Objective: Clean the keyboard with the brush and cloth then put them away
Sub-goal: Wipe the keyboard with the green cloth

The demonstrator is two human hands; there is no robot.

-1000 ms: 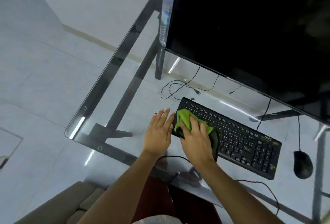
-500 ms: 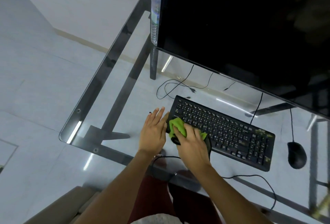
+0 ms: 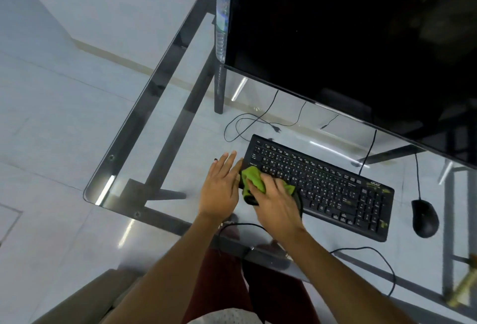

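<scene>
Right hand (image 3: pixel 277 203) bunched over green cloth (image 3: pixel 254 179), fingers curled and pressing it onto near-left corner of keyboard (image 3: pixel 322 184). Left hand (image 3: pixel 220 189) flat, fingers straight, laid on glass desk (image 3: pixel 154 148) and touching keyboard's left edge, bracing it. Wiping step, probably early: only the left end covered so far. Best done with short strokes along the key rows, working from the left end toward the number pad, light pressure so keycaps do not lift, left hand kept against the edge to stop sliding on glass. Beyond keyboard: mouse (image 3: pixel 424 218) to its right, monitor (image 3: pixel 361 39) behind, water bottle (image 3: pixel 222 26) behind its left end. Brush not in view.
</scene>
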